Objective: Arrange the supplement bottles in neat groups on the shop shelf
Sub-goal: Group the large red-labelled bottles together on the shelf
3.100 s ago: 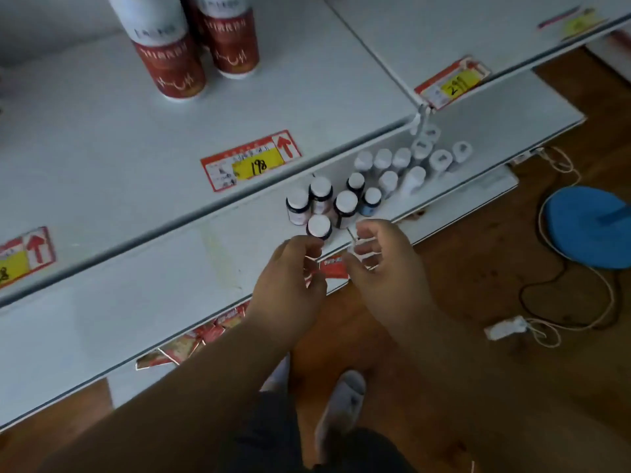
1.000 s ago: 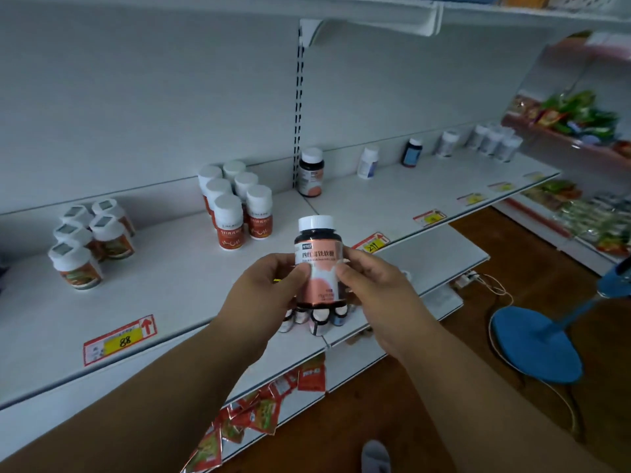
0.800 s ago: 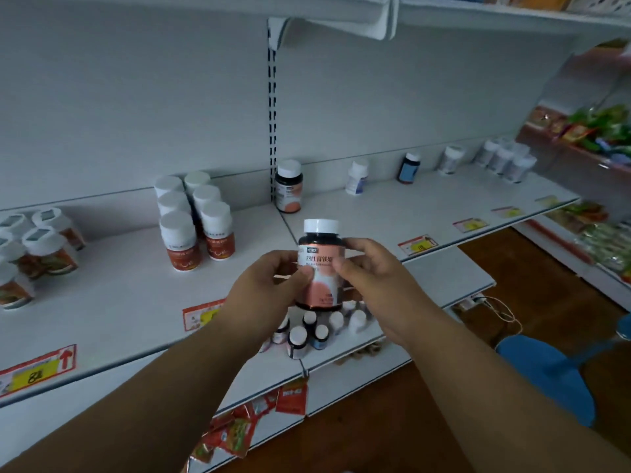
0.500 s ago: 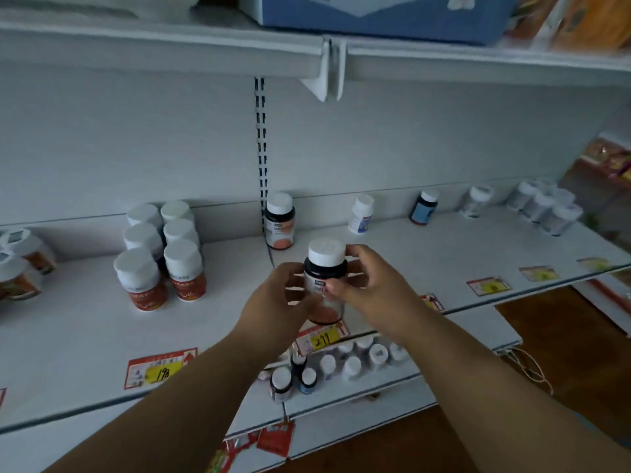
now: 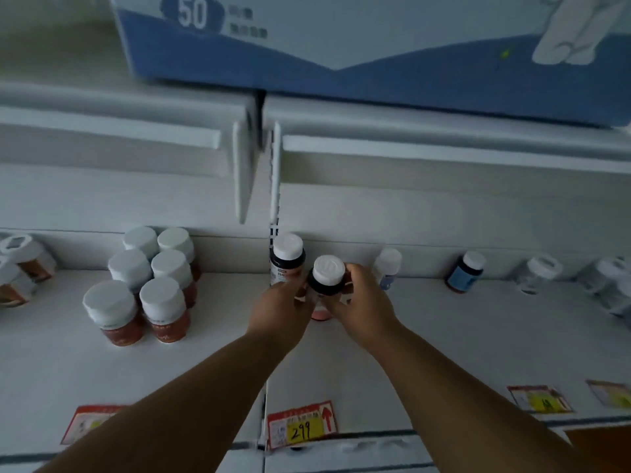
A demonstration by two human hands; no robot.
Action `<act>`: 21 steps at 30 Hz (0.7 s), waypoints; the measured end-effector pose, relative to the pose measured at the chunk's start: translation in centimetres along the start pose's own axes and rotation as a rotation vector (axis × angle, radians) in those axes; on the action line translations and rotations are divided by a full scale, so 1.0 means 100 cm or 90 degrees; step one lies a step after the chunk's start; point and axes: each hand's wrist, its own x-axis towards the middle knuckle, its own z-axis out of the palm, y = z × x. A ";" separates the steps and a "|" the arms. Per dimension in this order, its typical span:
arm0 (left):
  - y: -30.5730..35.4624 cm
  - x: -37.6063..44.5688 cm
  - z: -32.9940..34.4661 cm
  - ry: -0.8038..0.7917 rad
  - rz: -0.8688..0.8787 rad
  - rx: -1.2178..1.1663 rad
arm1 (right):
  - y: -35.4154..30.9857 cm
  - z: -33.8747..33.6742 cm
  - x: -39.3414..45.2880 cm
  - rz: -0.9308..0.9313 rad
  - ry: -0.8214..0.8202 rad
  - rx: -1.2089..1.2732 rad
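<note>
Both your left hand (image 5: 281, 310) and right hand (image 5: 362, 307) clasp the upright dark bottle (image 5: 326, 285) low over the shelf (image 5: 444, 339), its matching bottle (image 5: 286, 259) standing just behind-left by the back wall

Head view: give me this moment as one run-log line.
left hand: on dark bottle | right hand: on same bottle | spot: shelf, beside matching bottle | bottle base: hidden
</note>
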 end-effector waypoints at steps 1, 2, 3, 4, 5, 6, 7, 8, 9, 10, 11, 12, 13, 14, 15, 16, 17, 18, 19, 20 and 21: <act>0.003 0.002 0.003 0.009 -0.020 -0.003 | 0.004 0.000 0.009 -0.011 0.000 -0.003; 0.004 0.004 0.006 0.021 -0.041 -0.012 | 0.007 0.001 0.018 -0.023 0.002 -0.005; 0.005 0.005 0.009 0.037 -0.059 -0.026 | 0.009 0.002 0.026 -0.031 0.004 -0.009; 0.007 0.004 0.012 0.052 -0.073 -0.042 | 0.011 0.004 0.034 -0.034 0.007 -0.010; 0.008 0.003 0.015 0.067 -0.084 -0.049 | 0.012 0.006 0.041 -0.030 0.011 -0.009; 0.009 0.001 0.017 0.081 -0.092 -0.052 | 0.013 0.009 0.047 -0.026 0.015 -0.006; 0.011 -0.001 0.018 0.094 -0.095 -0.054 | 0.014 0.012 0.051 -0.028 0.019 -0.006; 0.012 -0.002 0.019 0.108 -0.098 -0.053 | 0.016 0.014 0.055 -0.035 0.024 -0.008; 0.013 -0.004 0.020 0.120 -0.102 -0.050 | 0.017 0.016 0.057 -0.043 0.029 -0.010; 0.013 -0.006 0.020 0.128 -0.108 -0.043 | 0.020 0.018 0.058 -0.049 0.034 -0.009; 0.013 -0.009 0.020 0.132 -0.112 -0.032 | 0.022 0.019 0.057 -0.052 0.036 -0.008; 0.012 -0.011 0.019 0.130 -0.115 -0.017 | 0.023 0.020 0.055 -0.053 0.033 -0.006; 0.012 -0.014 0.019 0.126 -0.118 -0.006 | 0.024 0.020 0.052 -0.050 0.028 -0.006; 0.012 -0.017 0.017 0.124 -0.116 0.001 | 0.023 0.019 0.049 -0.044 0.026 -0.004; 0.012 -0.019 0.016 0.124 -0.111 0.005 | 0.022 0.018 0.046 -0.038 0.028 0.001; 0.011 -0.020 0.014 0.127 -0.104 0.006 | 0.021 0.017 0.042 -0.034 0.035 0.004; 0.011 -0.022 0.013 0.128 -0.096 0.004 | 0.021 0.016 0.038 -0.030 0.041 0.002; 0.010 -0.024 0.011 0.127 -0.086 0.001 | 0.020 0.015 0.032 -0.030 0.043 -0.004; 0.008 -0.027 0.010 0.124 -0.074 0.001 | 0.019 0.014 0.026 -0.033 0.046 -0.013; 0.007 -0.031 0.008 0.121 -0.057 0.005 | 0.018 0.014 0.019 -0.038 0.052 -0.022; 0.004 -0.034 0.006 0.120 -0.035 0.011 | 0.016 0.013 0.013 -0.043 0.062 -0.029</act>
